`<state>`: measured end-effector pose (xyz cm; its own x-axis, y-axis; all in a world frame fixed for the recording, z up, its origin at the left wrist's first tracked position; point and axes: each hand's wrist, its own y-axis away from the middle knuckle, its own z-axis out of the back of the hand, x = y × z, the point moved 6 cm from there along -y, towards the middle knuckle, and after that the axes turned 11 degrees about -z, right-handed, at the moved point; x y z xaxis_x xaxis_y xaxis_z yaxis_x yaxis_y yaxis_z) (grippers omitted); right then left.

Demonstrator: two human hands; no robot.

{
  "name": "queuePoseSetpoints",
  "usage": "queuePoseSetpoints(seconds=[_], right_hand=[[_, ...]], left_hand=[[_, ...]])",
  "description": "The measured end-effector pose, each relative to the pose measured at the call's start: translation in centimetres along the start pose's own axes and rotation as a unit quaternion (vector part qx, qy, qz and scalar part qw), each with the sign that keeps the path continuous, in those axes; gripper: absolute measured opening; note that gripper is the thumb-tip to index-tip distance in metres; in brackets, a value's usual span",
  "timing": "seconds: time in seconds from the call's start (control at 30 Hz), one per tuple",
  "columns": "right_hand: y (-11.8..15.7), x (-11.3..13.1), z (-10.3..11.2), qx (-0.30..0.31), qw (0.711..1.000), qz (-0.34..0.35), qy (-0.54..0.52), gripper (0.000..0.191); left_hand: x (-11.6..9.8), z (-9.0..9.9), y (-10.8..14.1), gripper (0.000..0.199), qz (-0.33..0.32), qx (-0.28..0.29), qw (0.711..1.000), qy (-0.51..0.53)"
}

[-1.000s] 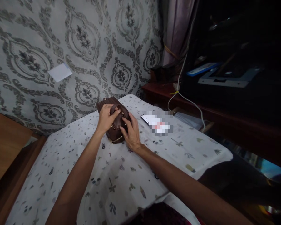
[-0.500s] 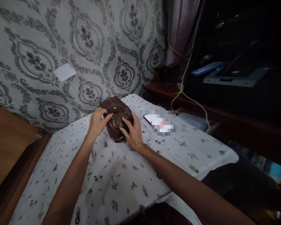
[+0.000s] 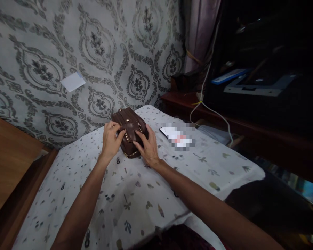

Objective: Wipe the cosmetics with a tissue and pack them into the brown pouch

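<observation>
A dark brown handbag (image 3: 131, 150) with gold zips and gold studs lies on the patterned white cloth (image 3: 146, 187). My left hand (image 3: 111, 137) is at the bag's left side, thumb and fingers pinched on a brown strap (image 3: 128, 127) that lies across the bag's front. Just above the strap, a gold stud is exposed. My right hand (image 3: 149, 147) grips the bag's right side, with thumb and index finger spread on the front near the zip. The other fingers lie along the bag's edge and are partly hidden.
To the bag's right lies a phone (image 3: 176, 137) with a lit, blurred screen. A white cable (image 3: 216, 114) hangs beside the dark red shelf (image 3: 177, 100) at the right. Patterned wallpaper (image 3: 99, 45) rises behind, and a wooden panel (image 3: 10, 156) stands at left.
My left hand has shifted slightly right, drawing the strap down off the gold stud. My right hand and the bag have stayed nearly where they were.
</observation>
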<state>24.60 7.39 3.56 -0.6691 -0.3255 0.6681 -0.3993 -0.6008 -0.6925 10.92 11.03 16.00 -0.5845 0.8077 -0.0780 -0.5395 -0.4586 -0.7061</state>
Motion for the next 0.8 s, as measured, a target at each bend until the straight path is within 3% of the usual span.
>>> queuePoseSetpoints(seconds=[0.47,0.8], right_hand=[[0.1,0.0,-0.2,-0.003,1.000,-0.002,0.001,0.040],[0.0,0.2,0.3,0.019,1.000,0.000,-0.016,0.041]], left_hand=[[-1.8,0.1,2.3,0.008,-0.074,-0.025,0.997,0.024],[-2.0,-0.1,3.3,0.010,-0.046,-0.027,0.998,0.016]])
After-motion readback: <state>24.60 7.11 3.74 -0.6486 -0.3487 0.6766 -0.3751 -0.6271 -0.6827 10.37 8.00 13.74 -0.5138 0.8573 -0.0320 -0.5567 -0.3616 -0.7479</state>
